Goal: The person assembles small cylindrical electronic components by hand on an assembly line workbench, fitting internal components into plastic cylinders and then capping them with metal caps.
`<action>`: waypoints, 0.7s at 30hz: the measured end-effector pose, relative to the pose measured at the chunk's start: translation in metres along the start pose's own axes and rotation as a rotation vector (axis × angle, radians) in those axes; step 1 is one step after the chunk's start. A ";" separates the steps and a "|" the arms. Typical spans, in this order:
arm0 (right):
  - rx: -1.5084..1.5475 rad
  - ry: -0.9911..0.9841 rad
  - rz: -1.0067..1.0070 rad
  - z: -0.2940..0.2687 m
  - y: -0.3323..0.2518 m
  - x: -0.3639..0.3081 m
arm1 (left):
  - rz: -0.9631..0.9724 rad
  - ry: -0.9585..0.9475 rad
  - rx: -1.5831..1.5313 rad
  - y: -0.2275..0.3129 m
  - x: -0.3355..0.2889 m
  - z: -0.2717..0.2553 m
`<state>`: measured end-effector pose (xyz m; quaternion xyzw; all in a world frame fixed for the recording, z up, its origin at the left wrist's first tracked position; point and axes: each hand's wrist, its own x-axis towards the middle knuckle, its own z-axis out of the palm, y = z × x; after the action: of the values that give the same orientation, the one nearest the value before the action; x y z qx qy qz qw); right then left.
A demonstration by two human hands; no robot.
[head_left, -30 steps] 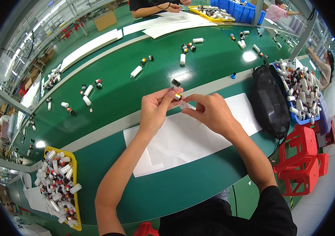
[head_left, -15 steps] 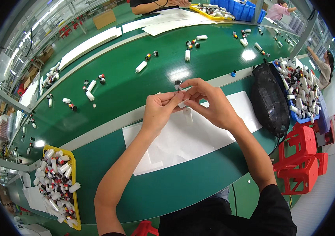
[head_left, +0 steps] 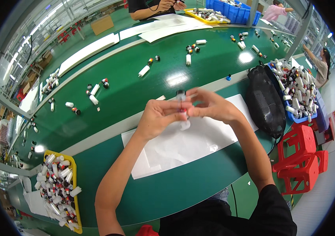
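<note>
My left hand [head_left: 155,120] pinches a small wired part between thumb and fingers, above a white paper sheet [head_left: 163,151]. Its black end [head_left: 180,93] pokes up past the fingertips, and a thin dark red wire runs down from it. A whitish end [head_left: 185,125] hangs under the thumb, with a bit of red beside it. My right hand [head_left: 214,107] meets the left at this part, thumb and fingers closed near it and partly smeared by motion. A small pale scrap [head_left: 214,148] lies on the paper.
At left, a yellow tray [head_left: 75,188] is heaped with white, black and red parts. A black mesh bag [head_left: 267,102] lies at right beside a full blue bin [head_left: 302,119]. Several loose parts dot the green belt [head_left: 128,90]. Red stools [head_left: 303,165] stand lower right; another person [head_left: 147,11] works across.
The white piece between my fingers is no longer there, and a pale scrap now shows on the paper. My right hand has shifted slightly. Parts on the belt have moved a little right.
</note>
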<state>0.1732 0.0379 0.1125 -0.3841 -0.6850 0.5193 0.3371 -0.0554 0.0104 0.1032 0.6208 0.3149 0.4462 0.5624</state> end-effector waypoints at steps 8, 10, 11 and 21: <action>0.284 -0.288 0.087 0.013 -0.002 0.007 | -0.011 -0.003 0.042 0.006 -0.004 -0.020; 0.046 -0.013 -0.044 -0.006 0.001 0.021 | -0.022 -0.011 0.286 0.000 -0.010 -0.024; -0.253 0.173 0.022 -0.024 0.001 0.032 | -0.038 -0.020 0.529 -0.004 -0.014 -0.026; -0.973 0.429 -0.013 -0.047 0.091 0.166 | 0.113 -0.192 0.817 -0.039 -0.023 -0.009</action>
<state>0.1509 0.2194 0.0452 -0.5895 -0.7646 0.0491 0.2558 -0.0686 -0.0001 0.0606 0.8479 0.3773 0.2548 0.2715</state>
